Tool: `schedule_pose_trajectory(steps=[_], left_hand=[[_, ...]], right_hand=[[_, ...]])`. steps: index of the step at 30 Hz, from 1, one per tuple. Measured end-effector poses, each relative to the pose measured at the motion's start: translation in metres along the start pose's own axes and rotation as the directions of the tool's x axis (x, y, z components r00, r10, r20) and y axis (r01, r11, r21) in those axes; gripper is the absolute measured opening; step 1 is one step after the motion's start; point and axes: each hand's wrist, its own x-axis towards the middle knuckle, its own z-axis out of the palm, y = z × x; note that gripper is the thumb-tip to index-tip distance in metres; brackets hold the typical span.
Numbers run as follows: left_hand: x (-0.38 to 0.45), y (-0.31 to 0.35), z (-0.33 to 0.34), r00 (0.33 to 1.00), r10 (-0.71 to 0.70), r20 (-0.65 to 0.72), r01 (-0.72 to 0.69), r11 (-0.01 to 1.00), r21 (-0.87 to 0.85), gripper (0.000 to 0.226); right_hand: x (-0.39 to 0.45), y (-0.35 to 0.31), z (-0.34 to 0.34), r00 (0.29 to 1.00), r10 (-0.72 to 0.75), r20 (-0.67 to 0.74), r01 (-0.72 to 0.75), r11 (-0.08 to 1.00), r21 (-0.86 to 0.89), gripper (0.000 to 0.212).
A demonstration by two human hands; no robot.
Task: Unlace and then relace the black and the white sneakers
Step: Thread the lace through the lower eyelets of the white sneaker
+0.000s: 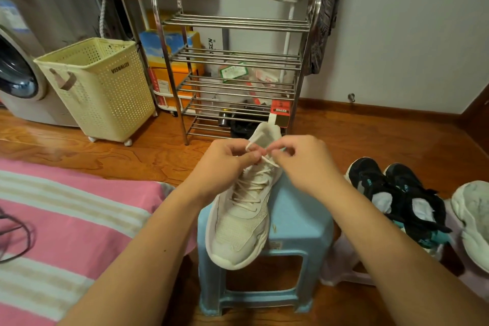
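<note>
A white sneaker (239, 222) lies on a light blue plastic stool (296, 222), toe toward me, tongue raised at the far end. Its cream lace (252, 190) is threaded up most of the eyelets. My left hand (225, 159) and my right hand (304, 159) meet over the top eyelets, each pinching a piece of the lace near the tongue. Two black sneakers (397, 193) with teal accents sit on the floor to the right of the stool. The second white sneaker (473, 217) lies at the right edge, sole partly up.
A metal shoe rack (235, 58) stands behind the stool against the wall. A cream laundry basket (100, 87) on wheels and a washing machine (18, 71) are at the left. A pink striped cloth (66, 219) with a dark cord covers the near left.
</note>
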Motion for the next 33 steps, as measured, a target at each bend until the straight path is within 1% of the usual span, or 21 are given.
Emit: schedule_pose_trajectory(steps=[1, 2, 4, 6, 8, 9, 11, 12, 14, 16, 17, 18, 20, 22, 24, 25, 27, 28, 30, 32, 33], left_hand=[[0.0, 0.001, -0.003, 1.0, 0.007, 0.02, -0.007, 1.0, 0.005, 0.015], [0.0, 0.0, -0.006, 0.999, 0.012, 0.037, -0.012, 1.0, 0.016, 0.016], [0.0, -0.001, -0.009, 0.998, 0.008, 0.056, -0.011, 0.999, 0.043, 0.016], [0.0, -0.003, -0.011, 0.999, 0.012, 0.046, -0.015, 0.998, 0.069, 0.015], [0.002, -0.005, -0.009, 0.998, 0.063, -0.023, -0.059, 0.99, 0.126, 0.015], [0.002, -0.007, -0.005, 0.99, 0.108, -0.088, -0.091, 0.979, 0.181, 0.016], [0.004, -0.009, 0.008, 0.942, 0.229, -0.247, -0.144, 0.936, 0.321, 0.018], [0.004, -0.009, 0.015, 0.91, 0.289, -0.297, -0.167, 0.911, 0.378, 0.018], [0.006, -0.011, 0.024, 0.863, 0.39, -0.321, -0.218, 0.861, 0.459, 0.016], [0.009, -0.011, 0.02, 0.853, 0.407, -0.326, -0.23, 0.855, 0.465, 0.016], [0.008, -0.01, 0.015, 0.865, 0.386, -0.32, -0.222, 0.868, 0.444, 0.016], [0.007, -0.01, 0.011, 0.884, 0.355, -0.304, -0.211, 0.884, 0.418, 0.017], [0.003, -0.008, 0.004, 0.925, 0.291, -0.244, -0.187, 0.909, 0.373, 0.017], [0.0, -0.005, -0.003, 0.959, 0.219, -0.178, -0.135, 0.909, 0.395, 0.017], [-0.003, -0.004, -0.02, 0.985, 0.083, -0.154, -0.003, 0.889, 0.458, 0.019], [-0.005, -0.005, -0.03, 0.986, -0.018, -0.168, 0.088, 0.904, 0.418, 0.021], [-0.011, -0.01, -0.047, 0.965, -0.214, -0.152, 0.243, 0.948, 0.207, 0.02], [-0.014, -0.011, -0.049, 0.955, -0.264, -0.134, 0.281, 0.951, 0.128, 0.018], [-0.014, -0.014, -0.044, 0.945, -0.281, -0.169, 0.286, 0.958, 0.004, 0.014], [-0.008, -0.011, -0.032, 0.932, -0.27, -0.243, 0.234, 0.958, -0.167, 0.006], [-0.005, -0.007, -0.025, 0.928, -0.273, -0.253, 0.207, 0.944, -0.256, 0.005]], right_hand=[[-0.001, -0.003, 0.004, 0.998, -0.013, 0.062, 0.015, 0.999, -0.041, 0.019], [0.0, -0.005, 0.007, 0.996, -0.028, 0.09, 0.033, 0.998, -0.06, 0.018], [0.002, -0.006, 0.012, 0.996, -0.061, 0.061, 0.065, 0.996, -0.06, 0.012], [0.003, -0.005, 0.015, 0.998, -0.055, 0.006, 0.055, 0.998, -0.035, 0.006], [0.004, -0.004, 0.016, 1.0, -0.027, -0.004, 0.027, 0.999, 0.019, 0.005], [0.004, -0.004, 0.017, 1.0, -0.026, 0.015, 0.026, 0.999, 0.023, 0.006], [0.005, -0.005, 0.014, 0.995, -0.028, 0.091, 0.027, 1.0, 0.015, 0.009], [0.005, -0.006, 0.01, 0.991, -0.021, 0.131, 0.018, 1.0, 0.02, 0.012], [0.009, -0.008, 0.002, 0.983, 0.004, 0.185, -0.021, 0.996, 0.092, 0.016], [0.013, -0.006, -0.005, 0.981, -0.018, 0.195, -0.027, 0.974, 0.225, 0.019], [0.014, -0.004, -0.006, 0.982, -0.047, 0.184, -0.001, 0.967, 0.253, 0.026], [0.016, -0.002, -0.006, 0.981, -0.082, 0.174, 0.039, 0.971, 0.238, 0.028], [0.018, 0.0, -0.003, 0.977, -0.136, 0.165, 0.111, 0.982, 0.155, 0.019], [0.019, 0.001, -0.002, 0.974, -0.183, 0.137, 0.174, 0.982, 0.071, 0.01], [0.017, 0.006, -0.004, 0.945, -0.315, 0.09, 0.323, 0.94, -0.108, 0.008], [0.017, 0.011, -0.006, 0.928, -0.364, 0.073, 0.372, 0.907, -0.198, 0.009], [0.014, 0.016, -0.01, 0.923, -0.381, 0.063, 0.382, 0.879, -0.284, 0.011], [0.013, 0.017, -0.01, 0.927, -0.368, 0.068, 0.371, 0.88, -0.297, 0.012], [0.01, 0.016, -0.007, 0.94, -0.332, 0.077, 0.34, 0.894, -0.291, 0.014], [0.007, 0.012, -0.004, 0.949, -0.311, 0.058, 0.316, 0.924, -0.216, 0.009], [0.005, 0.011, -0.002, 0.952, -0.303, 0.042, 0.306, 0.938, -0.164, 0.009]])
